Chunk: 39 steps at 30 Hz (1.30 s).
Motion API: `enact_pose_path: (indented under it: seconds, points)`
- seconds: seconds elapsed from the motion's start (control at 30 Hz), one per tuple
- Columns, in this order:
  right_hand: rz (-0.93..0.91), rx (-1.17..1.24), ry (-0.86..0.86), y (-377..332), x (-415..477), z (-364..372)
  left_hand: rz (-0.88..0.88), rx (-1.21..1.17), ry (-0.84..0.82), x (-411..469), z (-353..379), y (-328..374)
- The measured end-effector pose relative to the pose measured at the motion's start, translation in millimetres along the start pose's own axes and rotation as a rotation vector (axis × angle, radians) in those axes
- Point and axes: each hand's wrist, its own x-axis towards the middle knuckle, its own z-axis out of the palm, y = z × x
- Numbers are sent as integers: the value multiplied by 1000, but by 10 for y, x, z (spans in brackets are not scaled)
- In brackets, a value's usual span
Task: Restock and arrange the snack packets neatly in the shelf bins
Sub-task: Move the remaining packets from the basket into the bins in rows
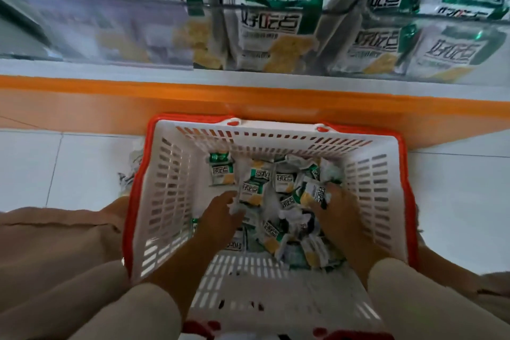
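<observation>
Fingers (226, 201) among packets (284, 179), apparently gripping, inside basket (171, 174)

We cannot see the fingertips of the left hand (220, 214) or right hand (336, 212) among the packets (284, 181); the top shelf bins (110, 27) are blurred and cropped.

head camera looks down into nearby basket (165, 196)

White tiled floor (455, 201), orange shelf base (82, 107)
</observation>
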Motion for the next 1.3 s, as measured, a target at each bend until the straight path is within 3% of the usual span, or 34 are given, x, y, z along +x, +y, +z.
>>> enact_pose_path:
  seconds: [0.2, 0.37, 0.5, 0.63, 0.87, 0.97, 1.07, 1.17, 1.3]
  points:
    - [1, -162, -205, 28, 203, 67, -11, 6, -60, 393, 83, 228]
    - [-50, -217, -148, 48, 127, 111, -114, 82, -17, 732, 232, 211]
    - [4, -142, -152, 63, 106, 164, -202, 59, -33, 718, 335, 346]
    - [24, 95, -236, -22, 70, 89, -231, 71, -89, 576, 372, 463]
    - [-174, 512, -352, -467, -328, -273, -196, -601, -168, -90, 10, 948]
    - [-261, 587, -324, -673, -584, -556, -73, -709, -293, -479, -296, 1240]
    - [-338, 601, -302, -844, -857, -921, 181, -547, -343, -857, -552, 1392]
    - [-385, 596, -296, -947, -1100, -1332, 349, -371, -289, -1113, -797, 1530]
    - [-420, 637, -227, -978, -1356, -1938, 372, -387, -143, -1446, -1143, 1779]
